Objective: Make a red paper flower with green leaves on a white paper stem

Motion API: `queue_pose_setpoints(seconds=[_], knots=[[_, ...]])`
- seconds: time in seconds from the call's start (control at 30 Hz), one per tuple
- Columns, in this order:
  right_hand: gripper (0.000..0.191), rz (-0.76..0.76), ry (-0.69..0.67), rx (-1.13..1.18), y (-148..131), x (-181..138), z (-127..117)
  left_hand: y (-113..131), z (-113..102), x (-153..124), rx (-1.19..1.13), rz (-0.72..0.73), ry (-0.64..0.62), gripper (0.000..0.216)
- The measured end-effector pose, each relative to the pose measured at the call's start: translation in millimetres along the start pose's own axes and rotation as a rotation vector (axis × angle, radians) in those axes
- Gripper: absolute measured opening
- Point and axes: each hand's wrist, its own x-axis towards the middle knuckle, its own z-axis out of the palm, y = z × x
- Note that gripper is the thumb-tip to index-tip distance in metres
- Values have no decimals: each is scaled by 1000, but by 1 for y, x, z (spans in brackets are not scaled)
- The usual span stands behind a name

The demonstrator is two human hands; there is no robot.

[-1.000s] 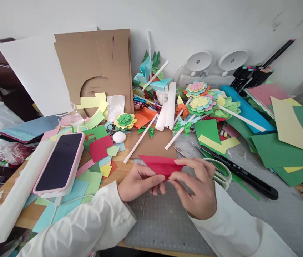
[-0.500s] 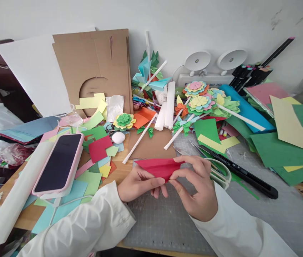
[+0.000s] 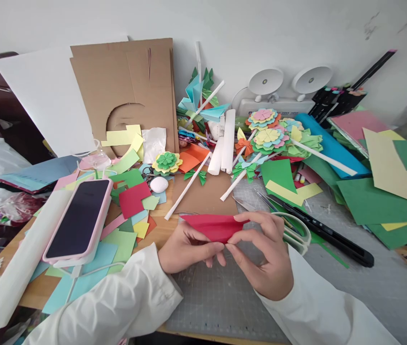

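A folded piece of red paper (image 3: 213, 226) is held up between my two hands, above the front of the grey cutting mat (image 3: 217, 297). My left hand (image 3: 189, 249) pinches its lower left part, thumb along the near edge. On the other side, my right hand (image 3: 262, 247) grips the paper's right end, the thumb and a finger at the near edge and another finger at the upper corner. Close beyond my right hand lie the pale handles of a pair of scissors (image 3: 296, 235) and a black pen-like tool (image 3: 327, 235).
A phone (image 3: 79, 218) in a pink case stands on the left over paper scraps. Paper flowers (image 3: 270, 136) on white sticks lie at the back. Cardboard sheets (image 3: 124, 76) lean on the wall. Green sheets (image 3: 386, 199) are piled at right, near black markers (image 3: 332, 103).
The red paper has shifted and tilted slightly, and my left thumb has slid a little right along its near edge. Both hands keep their hold.
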Motion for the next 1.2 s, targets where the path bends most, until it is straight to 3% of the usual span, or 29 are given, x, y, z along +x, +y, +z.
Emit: queue_pose_setpoints(seconds=[0.27,0.57,0.7,0.83,0.97,1.03,1.2], knots=[[9,7,-22,36,1,-2,1,-1,-1,-2,4,41,9,19],[14,145,-36,100,1,-5,2,4,-1,-1,38,54,-17,21],[11,76,5,31,3,-2,3,2,-3,-1,-9,-19,-21,22],[9,-42,66,-98,9,1,2,-2,-4,1,-110,-115,68,24],[7,-80,62,-136,17,3,0,-2,-4,1,-79,-124,69,27],[8,-77,71,-132,19,4,0,0,-5,-1,76,-16,125,28],[9,-42,47,-65,18,6,1,10,-11,-4,544,511,444,8]])
